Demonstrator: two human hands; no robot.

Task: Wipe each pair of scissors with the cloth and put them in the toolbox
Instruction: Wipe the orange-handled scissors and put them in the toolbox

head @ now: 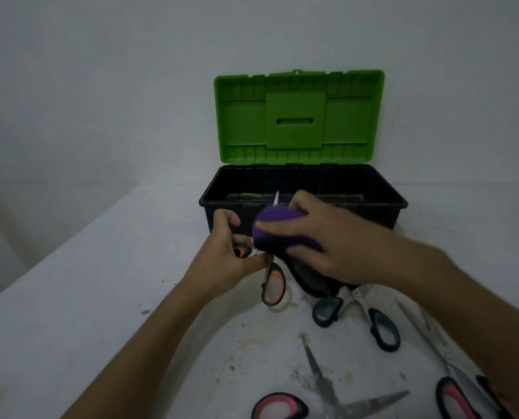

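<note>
Now we are mid-wipe: our left hand (222, 261) grips the orange-handled scissors (272, 285) while our right hand (327, 246) squeezes the purple cloth (278, 226) around their blades. Next we lift them toward the open toolbox (373, 207) at twelve o'clock.

Four scissors (272, 284), one toolbox (397, 204), one cloth (278, 217)

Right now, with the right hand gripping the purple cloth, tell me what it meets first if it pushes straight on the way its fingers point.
Probably the left hand holding the orange-handled scissors; depth is unclear.
</note>
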